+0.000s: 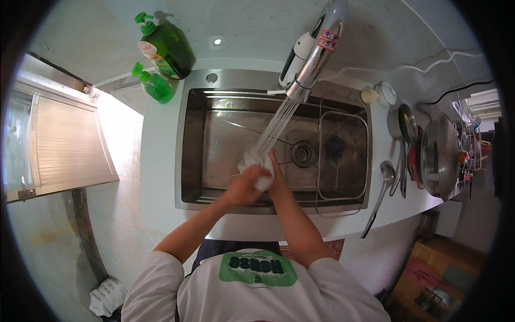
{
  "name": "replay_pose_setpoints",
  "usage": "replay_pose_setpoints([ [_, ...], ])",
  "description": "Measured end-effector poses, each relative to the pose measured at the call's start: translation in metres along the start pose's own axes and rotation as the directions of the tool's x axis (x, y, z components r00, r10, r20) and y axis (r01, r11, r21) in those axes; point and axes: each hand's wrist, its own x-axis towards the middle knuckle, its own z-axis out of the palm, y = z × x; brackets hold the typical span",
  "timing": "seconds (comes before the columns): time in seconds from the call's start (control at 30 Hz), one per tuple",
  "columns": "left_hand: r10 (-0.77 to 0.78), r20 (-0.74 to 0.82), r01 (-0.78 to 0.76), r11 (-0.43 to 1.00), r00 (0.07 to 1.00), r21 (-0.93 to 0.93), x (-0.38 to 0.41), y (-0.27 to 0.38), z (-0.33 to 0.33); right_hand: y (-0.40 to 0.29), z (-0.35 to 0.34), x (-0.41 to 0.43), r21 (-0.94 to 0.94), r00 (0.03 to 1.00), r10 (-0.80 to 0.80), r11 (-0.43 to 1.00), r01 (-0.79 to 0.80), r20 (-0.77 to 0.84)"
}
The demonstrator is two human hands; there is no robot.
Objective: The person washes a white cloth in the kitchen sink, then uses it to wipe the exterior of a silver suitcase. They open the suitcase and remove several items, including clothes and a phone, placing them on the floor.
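Observation:
A crumpled white cloth (254, 159) is in both hands over the stainless steel sink (225, 139), under a spray of water. My left hand (246, 187), blurred, is wrapped around the cloth, and part of it bulges out past the fingers. On the cloth's right side, my right hand (277, 177) grips it, with one fingertip pointing up; most of its fingers are hidden. Water streams down and left onto the cloth from the chrome faucet (307, 76). To the right of the hands lies the round drain (301, 153).
A wire-rimmed basket (342, 199) spans the sink's right end. Two green pump bottles (163, 52) (158, 88) stand at the back left. On the right counter are a ladle (382, 187), a small pot (396, 120) and a large metal pan (444, 157). A window panel (68, 141) juts in at left.

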Motion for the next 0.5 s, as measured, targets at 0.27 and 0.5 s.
replay_pose_setpoints([
  [0.27,-0.148,0.330,0.328,0.732,0.932,-0.597,-0.030,0.038,-0.040,0.009,-0.047,0.014,-0.074,0.981,0.189,0.980,-0.186,0.034],
  [0.5,-0.451,-0.085,0.138,0.438,0.888,-0.889,0.029,-0.076,-0.064,0.001,0.036,-0.019,0.088,0.955,0.291,0.951,-0.296,0.063],
])
